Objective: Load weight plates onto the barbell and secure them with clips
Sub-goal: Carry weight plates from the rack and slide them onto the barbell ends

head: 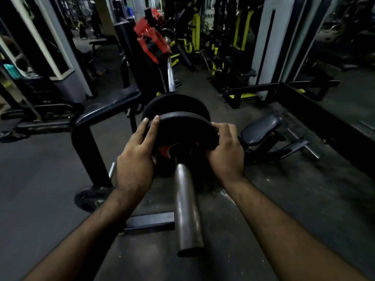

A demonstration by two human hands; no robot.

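Observation:
A steel barbell sleeve (187, 209) points toward me at the centre of the view, and the bar (171, 78) runs away behind it. A black weight plate (182, 128) with a red label sits on the sleeve. My left hand (138, 157) grips its left rim, fingers over the top edge. My right hand (225, 151) grips its right rim. Just behind it on the bar is a second black plate (174, 103). No clip is visible.
A black bent-tube rack frame (89, 138) stands left of the bar. Another plate (89, 198) lies on the floor at its foot. A padded seat (261, 128) is on the right. Red rack parts (151, 40) and yellow machines (194, 37) fill the back.

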